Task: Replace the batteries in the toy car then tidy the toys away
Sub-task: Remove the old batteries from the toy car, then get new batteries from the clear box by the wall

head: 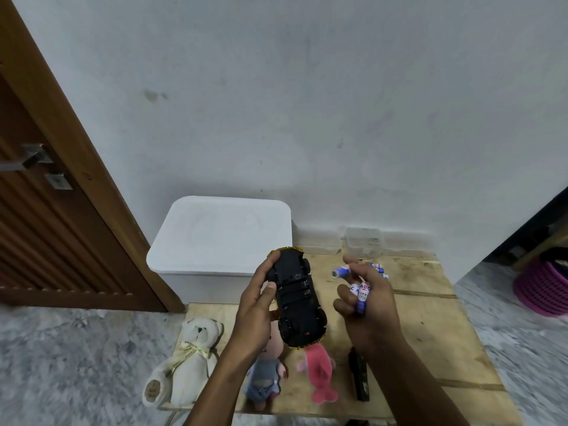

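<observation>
- Our left hand (261,305) grips the toy car (296,302) above the table, fingers curled round one side of it and the thumb pressed against the other.
- The car is turned belly-up. Its flat black plastic chassis faces us, ribbed and stepped, with small black wheels at the corners and a thin rim of yellow body showing at both ends.
- Our right hand (365,305) is beside the car and clear of it, fingers curled round a small bundle of batteries (362,295). These are smooth cylinders in blue and white wrappers with red lettering.
- One more battery (340,272), its metal end towards us, lies just under the outstretched index finger. We cannot tell whether the finger holds it or it rests on the table.
- A few loose batteries (379,269) lie on the table behind that hand.
- The table (430,318) is bare plywood, scuffed and pale, with dark seams across it.
- On its near edge lie a cream teddy bear (187,364) with a ribbon bow, a soft doll (264,376) in grey-blue cloth, a pink plush toy (319,373) and a slim black oblong piece (359,376).
- Behind the table stand a white plastic box (221,238) with a rounded lid and a small clear plastic tub (364,245).
</observation>
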`<state>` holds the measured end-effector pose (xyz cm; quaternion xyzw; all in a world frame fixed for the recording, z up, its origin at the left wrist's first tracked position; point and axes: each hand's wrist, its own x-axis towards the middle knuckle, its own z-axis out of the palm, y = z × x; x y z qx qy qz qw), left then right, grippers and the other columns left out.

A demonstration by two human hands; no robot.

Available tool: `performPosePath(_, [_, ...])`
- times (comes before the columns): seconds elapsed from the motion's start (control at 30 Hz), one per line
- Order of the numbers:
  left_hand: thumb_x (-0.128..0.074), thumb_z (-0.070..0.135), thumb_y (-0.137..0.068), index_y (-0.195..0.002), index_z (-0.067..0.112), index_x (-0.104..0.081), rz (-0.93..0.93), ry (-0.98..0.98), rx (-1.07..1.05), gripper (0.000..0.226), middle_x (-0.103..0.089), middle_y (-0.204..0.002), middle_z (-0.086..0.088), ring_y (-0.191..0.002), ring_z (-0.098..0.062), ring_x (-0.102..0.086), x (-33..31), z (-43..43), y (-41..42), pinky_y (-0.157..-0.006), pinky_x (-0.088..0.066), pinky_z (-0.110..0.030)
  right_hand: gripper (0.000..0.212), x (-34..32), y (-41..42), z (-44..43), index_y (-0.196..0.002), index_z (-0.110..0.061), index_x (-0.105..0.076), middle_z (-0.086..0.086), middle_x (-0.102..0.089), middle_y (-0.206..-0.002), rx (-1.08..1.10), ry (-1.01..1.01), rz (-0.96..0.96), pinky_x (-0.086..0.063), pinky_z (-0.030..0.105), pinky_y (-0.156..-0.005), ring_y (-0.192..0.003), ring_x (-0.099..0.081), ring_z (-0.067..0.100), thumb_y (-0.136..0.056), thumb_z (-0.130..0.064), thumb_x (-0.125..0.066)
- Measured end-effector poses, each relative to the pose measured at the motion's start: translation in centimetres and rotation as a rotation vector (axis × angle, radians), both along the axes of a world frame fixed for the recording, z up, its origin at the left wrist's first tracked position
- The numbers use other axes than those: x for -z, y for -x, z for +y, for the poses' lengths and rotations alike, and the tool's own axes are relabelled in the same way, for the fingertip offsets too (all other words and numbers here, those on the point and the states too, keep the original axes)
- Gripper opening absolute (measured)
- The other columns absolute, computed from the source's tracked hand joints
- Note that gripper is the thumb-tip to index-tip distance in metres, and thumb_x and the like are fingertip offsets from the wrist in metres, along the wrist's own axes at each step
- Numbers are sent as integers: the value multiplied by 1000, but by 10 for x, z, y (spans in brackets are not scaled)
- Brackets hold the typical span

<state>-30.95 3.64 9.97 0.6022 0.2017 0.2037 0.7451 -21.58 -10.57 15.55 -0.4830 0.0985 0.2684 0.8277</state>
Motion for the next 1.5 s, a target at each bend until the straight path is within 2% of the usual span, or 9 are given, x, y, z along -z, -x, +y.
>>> performPosePath(0.07, [-48,17,-104,-137,38,-56,2,-15,1,40,-64,-135,15,-130,-16,-58,0,1,0,-86,-60,-32,21,1,-6,-5,-105,-4,-60,4,-51,-68,-11,-91,24,-35,18,-35,-40,-42,10,-86,-12,-53])
performPosePath(0.2, [-37,5,-107,-139,34,-55,35,-19,13,47,-67,-127,19,-120,-11,-63,-3,0,-1,-72,-59,-24,22,9,-9,-8,-77,-13,-51,-2,-42,-55,-39,-51,103,-38,19,-35,-39,-43,8,-94,-26,-59])
performPosePath(0.5, [-35,4,-106,-135,34,-55,49,-45,37,47,-69,-106,31,-99,3,-66,-3,-5,-12,-65,-56,-19,29,21,-9,-14,-74,-17,-52,-4,-42,-58,-56,22,118,-25,16,-29,-35,-33,4,-83,-38,-69])
performPosePath(0.77, [-38,9,-108,-138,32,-54,104,-108,121,41,-63,-131,13,-124,-10,-59,19,-24,-55,-105,-46,-40,27,35,-28,-55,-80,-16,-52,-5,-43,-60,9,67,116,-28,16,-30,-37,-34,4,-79,-35,-70])
performPosePath(0.87, [-41,20,-106,-135,41,-55,141,-185,128,39,-55,-143,7,-133,-10,-52,46,-31,-82,-112,-43,-34,22,47,-42,-78,-81,-16,-53,-5,-45,-59,49,97,153,-30,16,-31,-38,-35,4,-87,-31,-68])
performPosePath(1.0, [-37,9,-109,-131,38,-53,251,-151,158,40,-52,-141,4,-119,0,-52,77,-38,-115,-88,-44,-5,20,65,-65,-103,-83,-16,-53,-4,-46,-57,80,141,189,-31,18,-31,-39,-37,5,-89,-29,-67])
performPosePath(1.17, [-33,8,-109,-135,30,-52,416,-147,136,39,-55,-141,-5,-125,-22,-55,112,-38,-146,-110,-45,-39,19,83,-98,-127,-84,-18,-52,-5,-43,-57,92,153,241,-30,18,-32,-38,-37,6,-87,-28,-67])
performPosePath(1.37, [-29,8,-110,-141,27,-52,592,-88,101,43,-52,-138,0,-120,-20,-53,138,-39,-170,-97,-48,-29,17,103,-138,-144,-84,-16,-57,-2,-50,-62,69,190,324,-39,20,-38,-44,-43,9,-92,-28,-65])
performPosePath(1.5, [-32,8,-108,-135,35,-54,651,-113,81,43,-56,-140,-7,-124,-28,-56,156,-41,-175,-110,-46,-52,16,115,-162,-146,-82,-16,-58,0,-54,-64,51,187,372,-37,20,-39,-45,-44,10,-92,-26,-65])
